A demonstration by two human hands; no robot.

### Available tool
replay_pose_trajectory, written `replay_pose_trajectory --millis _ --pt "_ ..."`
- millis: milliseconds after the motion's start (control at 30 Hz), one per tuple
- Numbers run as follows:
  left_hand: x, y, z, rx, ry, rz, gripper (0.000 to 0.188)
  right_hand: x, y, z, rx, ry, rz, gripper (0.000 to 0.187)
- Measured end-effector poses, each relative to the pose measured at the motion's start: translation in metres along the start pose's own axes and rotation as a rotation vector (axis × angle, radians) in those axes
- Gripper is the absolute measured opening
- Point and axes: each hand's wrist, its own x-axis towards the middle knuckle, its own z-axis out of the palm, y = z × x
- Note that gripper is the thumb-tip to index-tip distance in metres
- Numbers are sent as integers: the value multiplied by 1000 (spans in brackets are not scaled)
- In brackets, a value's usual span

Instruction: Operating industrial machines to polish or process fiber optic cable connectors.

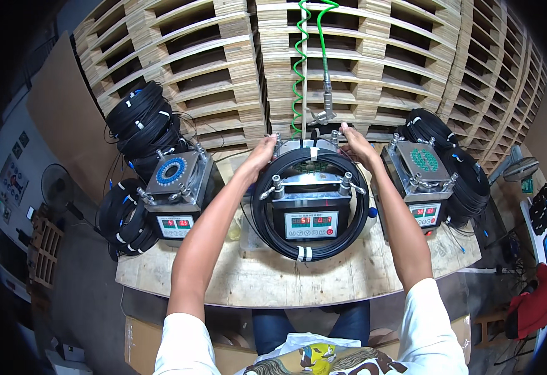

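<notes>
In the middle of the bench stands a black curing-type machine with a red digital display, a metal top plate and clamp posts at its corners. A coil of black cable, tied with white tape, rings its front and sides. My left hand is at the machine's far left corner, beside a rear clamp post, its fingers closed in. At the far right corner is my right hand, thumb raised and fingers mostly hidden behind the post. What either hand grips, if anything, is hidden. Green-ended pieces show inside the top.
Similar machines stand left with a blue ring and right with green dots. Black cable coils pile beside them. A green air hose with a metal air gun hangs behind. Wooden pallets are stacked at the back.
</notes>
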Motion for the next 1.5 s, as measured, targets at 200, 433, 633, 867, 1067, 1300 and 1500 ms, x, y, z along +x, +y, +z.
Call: replay_pose_trajectory --millis 200,433,633,867,1067,1300,1500 --pt "6 -8 33 173 194 200 68 6 17 9 -102 117 -92 78" --pt "5 -9 35 265 266 130 68 4 33 22 -296 428 -236 79" --pt "-8 3 45 352 344 112 68 3 33 13 -236 390 -219 82" --pt "-9 -1 40 322 343 212 69 -26 12 28 -351 291 -277 72" --pt "-9 -2 38 320 307 227 68 -50 -7 37 -535 371 -130 69" --pt "4 -12 38 372 362 280 50 -25 9 32 -416 336 -121 71" --pt "4 -9 42 450 420 275 55 -9 23 25 -321 322 -297 71"
